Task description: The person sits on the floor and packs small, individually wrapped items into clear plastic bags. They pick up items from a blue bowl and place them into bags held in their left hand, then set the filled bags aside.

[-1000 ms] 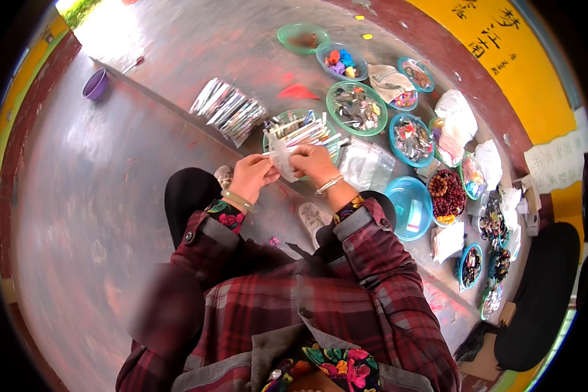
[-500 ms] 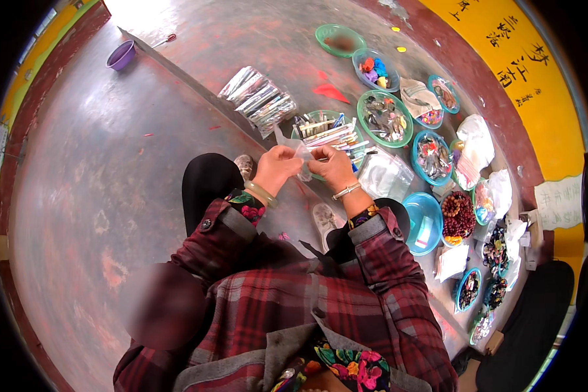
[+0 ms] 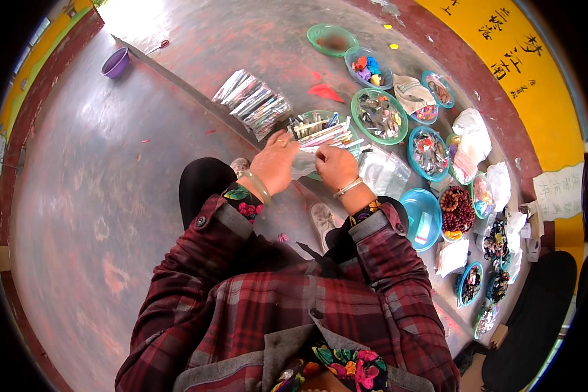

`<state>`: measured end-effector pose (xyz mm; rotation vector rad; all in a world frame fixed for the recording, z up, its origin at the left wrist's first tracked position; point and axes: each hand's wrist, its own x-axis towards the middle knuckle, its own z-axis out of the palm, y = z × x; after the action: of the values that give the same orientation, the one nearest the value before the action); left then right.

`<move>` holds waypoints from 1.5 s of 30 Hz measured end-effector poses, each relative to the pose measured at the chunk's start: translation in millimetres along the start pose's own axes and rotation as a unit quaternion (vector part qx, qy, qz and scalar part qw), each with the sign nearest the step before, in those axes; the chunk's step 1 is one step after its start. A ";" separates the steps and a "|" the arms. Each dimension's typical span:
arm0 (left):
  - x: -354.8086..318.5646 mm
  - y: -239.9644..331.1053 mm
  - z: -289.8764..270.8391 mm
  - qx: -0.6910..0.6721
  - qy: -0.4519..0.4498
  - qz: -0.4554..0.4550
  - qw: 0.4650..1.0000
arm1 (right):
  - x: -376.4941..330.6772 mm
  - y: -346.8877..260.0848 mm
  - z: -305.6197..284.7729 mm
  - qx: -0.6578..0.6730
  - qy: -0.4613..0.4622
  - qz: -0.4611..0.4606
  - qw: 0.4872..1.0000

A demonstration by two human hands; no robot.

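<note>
Hands unchanged over the last second: left hand (image 3: 276,163) and right hand (image 3: 336,166) keep pinching a clear plastic bag (image 3: 305,162) above the green bowl (image 3: 320,134); handling continues.

- Both hands are sitting closer together now, the left hand (image 3: 276,163) and right hand (image 3: 336,166) pinching the small clear bag (image 3: 305,162) lower, nearer the knees.
- The view is shifting, so the bowls are sliding right.
</note>
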<state>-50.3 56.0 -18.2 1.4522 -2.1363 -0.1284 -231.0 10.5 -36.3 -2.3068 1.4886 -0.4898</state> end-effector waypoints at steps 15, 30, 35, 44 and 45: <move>62.5 -43.5 -17.6 -0.105 -0.068 0.014 0.992 | 67.8 -1.6 -30.3 0.102 -0.001 -0.100 0.990; 67.7 -114.7 -42.0 -0.045 -0.019 -0.146 0.988 | 147.7 74.8 52.1 -0.013 -0.041 0.050 0.998; 62.8 -118.2 -39.7 -0.022 -0.053 -0.175 0.983 | 151.6 65.7 89.7 -0.158 -0.107 -0.023 0.981; 64.9 -116.8 -35.2 -0.009 -0.083 -0.159 0.984 | 143.4 64.5 101.1 -0.224 -0.056 -0.070 0.970; 64.5 -118.3 -32.7 -0.010 -0.086 -0.164 0.983 | 144.2 63.1 97.0 -0.206 -0.034 -0.072 0.975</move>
<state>46.8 -42.6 -9.8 1.8293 -2.0014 -0.4089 -180.0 -135.9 -137.0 -2.7318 1.5101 -0.1405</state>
